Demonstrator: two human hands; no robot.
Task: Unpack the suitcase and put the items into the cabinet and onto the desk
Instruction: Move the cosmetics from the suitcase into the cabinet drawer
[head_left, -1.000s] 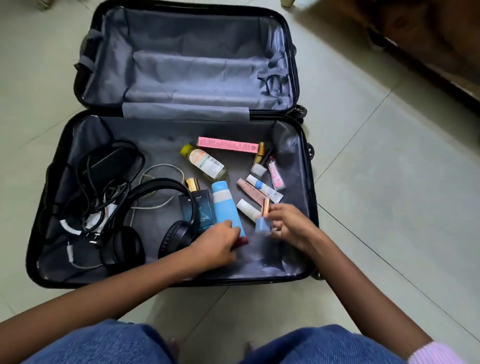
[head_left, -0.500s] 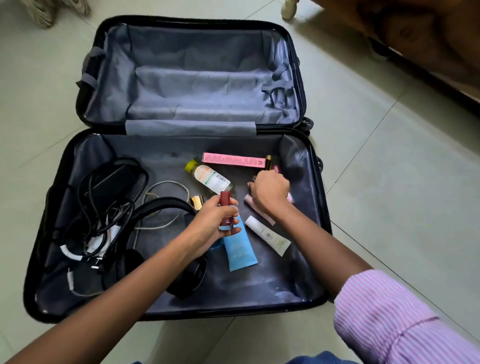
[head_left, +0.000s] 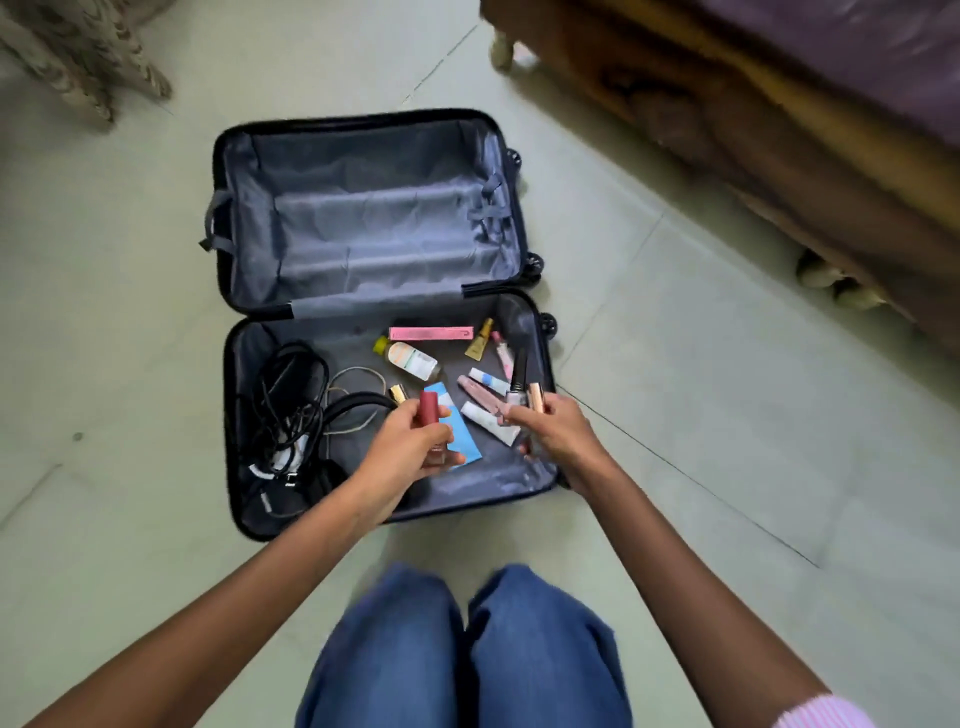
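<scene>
Rigid suitcase, creased grey lining, left grip around cylindrical maroon tube

The black suitcase lies wide open in the middle of the frame, gray inside. Its lower half holds black cables at left, a pink box, a clear bottle and a blue tube. The left hand holds a red bottle, the right hand two thin tubes
</scene>
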